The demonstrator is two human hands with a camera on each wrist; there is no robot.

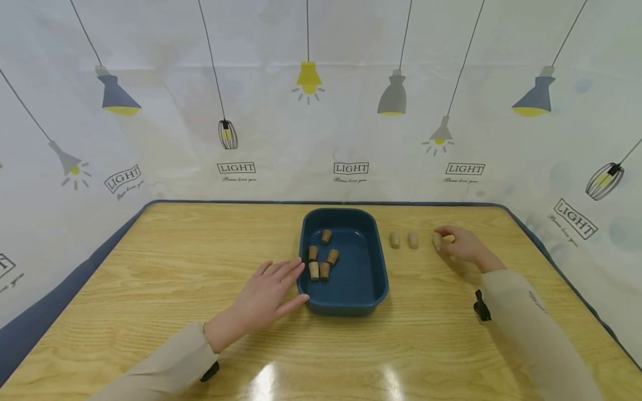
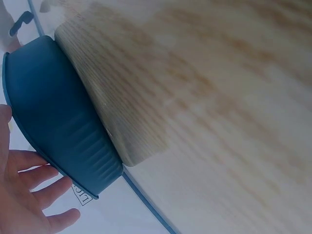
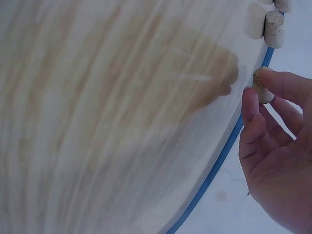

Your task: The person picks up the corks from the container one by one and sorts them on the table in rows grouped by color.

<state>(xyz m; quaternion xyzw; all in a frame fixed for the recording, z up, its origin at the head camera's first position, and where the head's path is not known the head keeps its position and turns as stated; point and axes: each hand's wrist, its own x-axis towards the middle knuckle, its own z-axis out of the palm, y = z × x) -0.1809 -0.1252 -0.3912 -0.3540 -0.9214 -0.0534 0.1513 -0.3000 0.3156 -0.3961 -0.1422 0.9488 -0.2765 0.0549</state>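
Observation:
My right hand (image 1: 465, 245) pinches a light cork (image 1: 437, 240) between thumb and fingers at the right of the table. The right wrist view shows the thumb against this cork (image 3: 263, 92), with the fingers curled beside it. Two more pale corks, one nearer (image 1: 413, 240) and one farther left (image 1: 395, 240), stand in a row with it. My left hand (image 1: 271, 289) has its fingers spread along the left rim of a blue rectangular tub (image 1: 356, 278). Inside the tub, several brown corks (image 1: 324, 271) gather toward the left side.
The wooden table (image 1: 190, 250) has a dark blue edge along the back and sides. Behind it hangs a white backdrop (image 1: 281, 122) printed with lamps. Black straps (image 1: 482, 305) show under the wrists.

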